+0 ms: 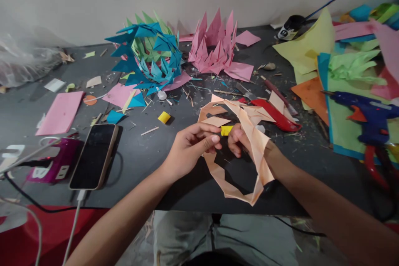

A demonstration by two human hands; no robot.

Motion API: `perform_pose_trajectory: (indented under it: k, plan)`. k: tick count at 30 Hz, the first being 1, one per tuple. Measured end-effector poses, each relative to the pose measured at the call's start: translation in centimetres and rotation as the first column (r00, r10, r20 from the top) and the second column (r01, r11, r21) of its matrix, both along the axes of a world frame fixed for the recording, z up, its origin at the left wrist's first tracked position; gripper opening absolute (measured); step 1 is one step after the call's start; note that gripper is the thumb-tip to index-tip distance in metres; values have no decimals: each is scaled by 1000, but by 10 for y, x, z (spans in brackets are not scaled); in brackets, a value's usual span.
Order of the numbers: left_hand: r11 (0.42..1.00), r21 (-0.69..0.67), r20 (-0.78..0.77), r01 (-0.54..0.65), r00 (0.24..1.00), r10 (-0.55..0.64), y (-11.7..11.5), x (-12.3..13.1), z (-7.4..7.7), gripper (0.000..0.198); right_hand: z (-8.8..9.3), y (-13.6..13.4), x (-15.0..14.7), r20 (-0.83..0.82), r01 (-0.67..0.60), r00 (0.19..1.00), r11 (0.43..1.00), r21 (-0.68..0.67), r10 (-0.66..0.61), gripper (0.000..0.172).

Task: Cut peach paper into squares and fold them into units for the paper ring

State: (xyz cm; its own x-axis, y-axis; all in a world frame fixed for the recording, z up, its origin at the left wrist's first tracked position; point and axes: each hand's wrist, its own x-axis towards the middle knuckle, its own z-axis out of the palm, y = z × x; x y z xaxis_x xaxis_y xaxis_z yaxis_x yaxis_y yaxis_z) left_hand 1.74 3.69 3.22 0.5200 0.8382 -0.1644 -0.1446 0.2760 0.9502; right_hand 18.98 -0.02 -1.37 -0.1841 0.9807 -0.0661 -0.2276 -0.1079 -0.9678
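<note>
A peach folded-paper ring (218, 176) with pointed segments hangs between my hands above the table's front. My left hand (195, 145) has its fingers and thumb closed around the ring's left side. Inside the loop, my right hand (238, 139) is curled, the ring's right band passing over its wrist; what its fingers hold, if anything, is hidden. A small yellow piece (226, 130) shows between the fingertips of both hands; I cannot tell whether it is touched. Just behind the ring lies a red-handled tool (276, 115), partly covered by peach paper.
Blue (171, 60) and pink paper crowns (215, 52) stand at the back. A phone (95, 156) and a purple power adapter (60, 162) lie left. At right are a blue glue gun (370, 112), coloured sheets (343, 133) and a black pot (290, 28). Paper scraps litter the table.
</note>
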Motion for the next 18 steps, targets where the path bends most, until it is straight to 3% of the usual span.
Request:
perform_pose_trajectory:
  k: [10, 18]
  plan:
    - [999, 39, 2, 21, 1000, -21, 1, -1, -3, 18, 5, 1, -1, 84, -44, 996, 999, 32, 41, 28]
    - [994, 113, 38, -11, 999, 6, 1, 0, -5, 18, -4, -1, 1, -201, -54, 978, 999, -2, 53, 21]
